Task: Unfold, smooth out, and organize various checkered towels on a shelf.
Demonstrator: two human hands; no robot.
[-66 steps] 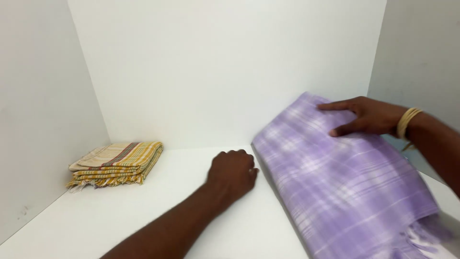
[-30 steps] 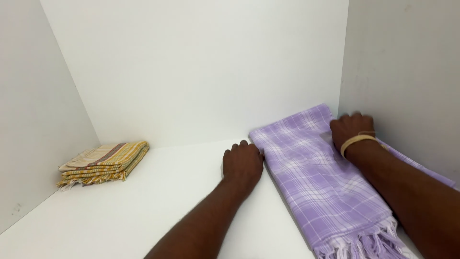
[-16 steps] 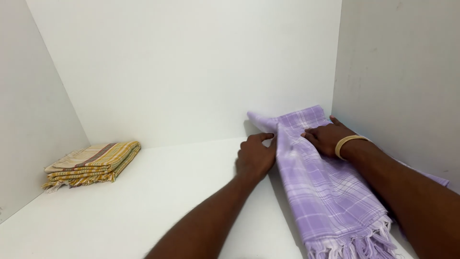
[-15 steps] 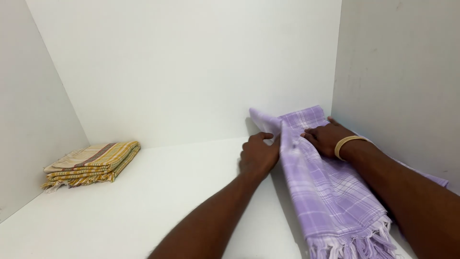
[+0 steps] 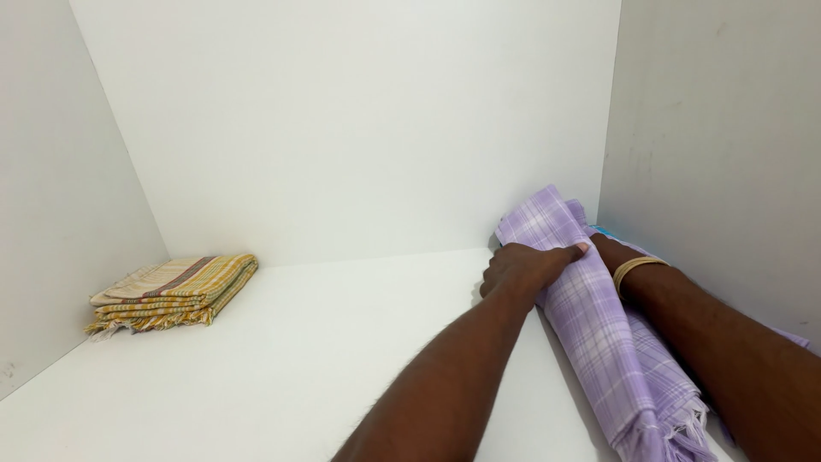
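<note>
- The left hand (image 5: 520,269) lay on the near edge of a purple checked towel (image 5: 590,316), its fingers (image 5: 566,253) curled over the raised fold and pinching the cloth; the thumb could not be made out.
- The right hand (image 5: 609,252) was mostly hidden behind that fold; only part of its back and the wrist with a pale band (image 5: 634,269) showed, so whether its fingers were together or apart could not be told.
- The towel lay folded lengthwise in the right corner of the white shelf (image 5: 282,359), running from the fingers toward the camera, its white fringe (image 5: 680,432) partly cut off by the bottom edge.
- A sliver of blue (image 5: 605,231) showed just beyond the right hand, too little to identify.
- Well to the left of the fingers, a folded yellow striped towel (image 5: 175,291) rested against the left wall.
</note>
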